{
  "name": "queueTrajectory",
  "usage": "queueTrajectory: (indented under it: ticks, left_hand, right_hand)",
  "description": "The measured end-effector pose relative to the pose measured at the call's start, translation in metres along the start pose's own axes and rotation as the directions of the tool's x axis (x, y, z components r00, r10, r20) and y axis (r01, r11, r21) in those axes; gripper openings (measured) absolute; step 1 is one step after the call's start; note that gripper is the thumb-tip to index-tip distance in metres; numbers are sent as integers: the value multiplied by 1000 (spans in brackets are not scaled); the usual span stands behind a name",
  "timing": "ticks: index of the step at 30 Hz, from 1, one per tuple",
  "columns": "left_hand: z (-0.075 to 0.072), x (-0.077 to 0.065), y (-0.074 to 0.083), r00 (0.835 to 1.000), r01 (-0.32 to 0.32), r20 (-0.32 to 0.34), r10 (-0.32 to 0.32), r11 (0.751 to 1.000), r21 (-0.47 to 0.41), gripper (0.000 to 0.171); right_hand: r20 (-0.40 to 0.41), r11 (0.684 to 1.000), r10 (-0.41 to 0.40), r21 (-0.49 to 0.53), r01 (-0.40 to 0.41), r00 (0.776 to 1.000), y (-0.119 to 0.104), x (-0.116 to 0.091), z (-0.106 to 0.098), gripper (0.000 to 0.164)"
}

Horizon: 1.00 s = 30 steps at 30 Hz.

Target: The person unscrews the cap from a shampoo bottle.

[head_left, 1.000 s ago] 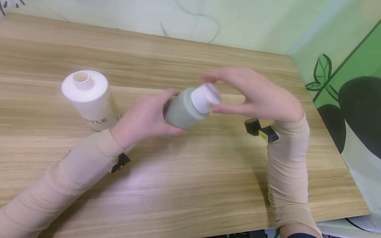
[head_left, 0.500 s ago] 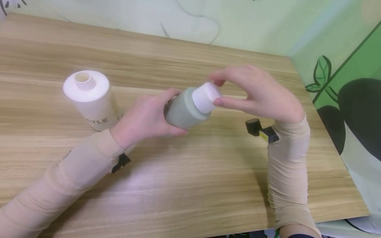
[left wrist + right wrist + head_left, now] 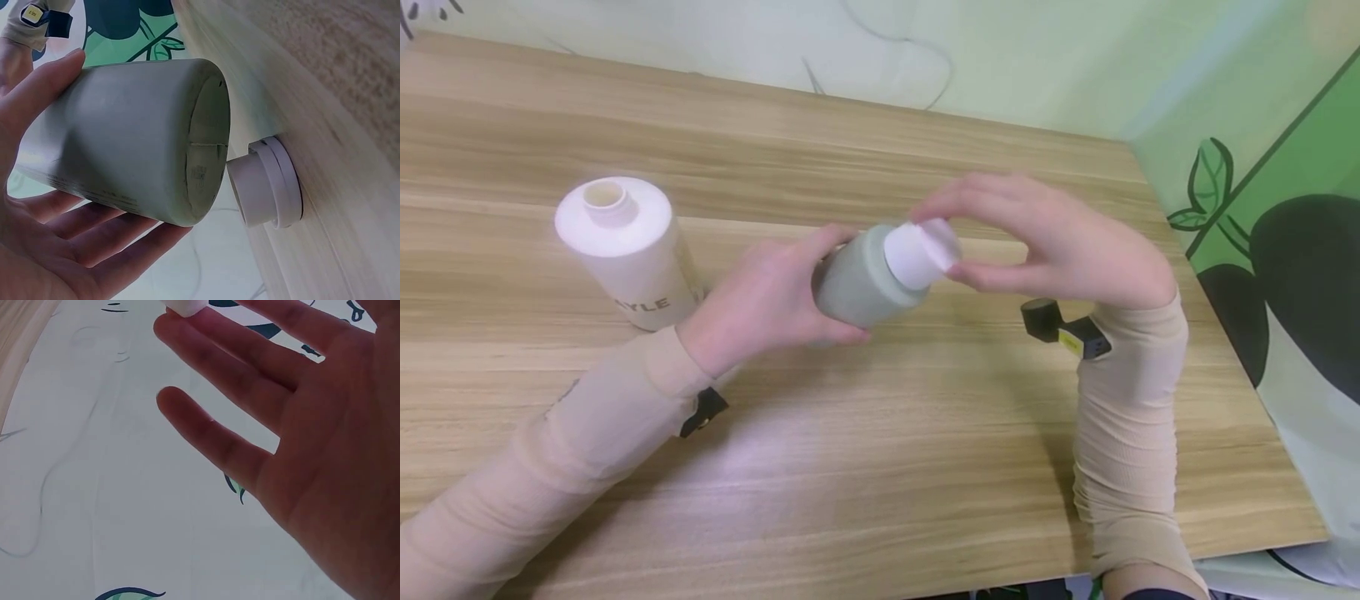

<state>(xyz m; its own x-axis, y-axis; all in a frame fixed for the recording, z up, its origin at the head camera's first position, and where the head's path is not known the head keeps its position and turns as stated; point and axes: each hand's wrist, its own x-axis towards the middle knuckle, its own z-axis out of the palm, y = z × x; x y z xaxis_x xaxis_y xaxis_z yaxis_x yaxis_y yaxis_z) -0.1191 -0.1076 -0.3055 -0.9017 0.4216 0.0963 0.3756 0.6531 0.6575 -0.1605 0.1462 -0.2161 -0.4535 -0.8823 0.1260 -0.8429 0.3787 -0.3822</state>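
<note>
My left hand [image 3: 767, 296] grips a grey-green bottle [image 3: 861, 279] round its body and holds it tilted above the table, top to the right. On the bottle's top is a white cap [image 3: 917, 254]. The fingertips and thumb of my right hand [image 3: 1037, 237] pinch that cap from its two sides. In the right wrist view only a corner of the white cap [image 3: 186, 305] shows at the fingertips. A larger white bottle [image 3: 625, 242] stands upright with a bare neck, left of my left hand. Below the grey-green bottle [image 3: 125, 134], the left wrist view shows a stepped white cap [image 3: 269, 184] on the table.
The wooden table [image 3: 820, 475] reaches back to a pale wall [image 3: 737, 37] with painted lines. At the right, a wall painted with leaves and dark shapes [image 3: 1315, 275] borders the table edge. Dark wrist cameras [image 3: 1063, 329] sit on both sleeves.
My right fingers have shifted about the white cap, and the cap looks turned a little. My left hand and the grey-green bottle stay nearly in place.
</note>
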Motion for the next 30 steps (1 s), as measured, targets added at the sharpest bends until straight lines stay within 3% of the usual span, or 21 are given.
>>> queueTrajectory:
  ticks: [9,15,30]
  left_hand:
    - [1,0,0,1000,-1,0,1,1000,14,90]
    - [1,0,1,1000,-2,-8,2,1000,12,90]
    - [3,0,2,1000,-12,-4,12,999,48,89]
  right_hand:
    - [20,999,-42,-10,43,999,0,-1,0,51]
    - [-13,1000,15,-5,-15,1000,-1,3,2,60]
    - [-21,982,80,-169,-82,997,-4,6,8,45]
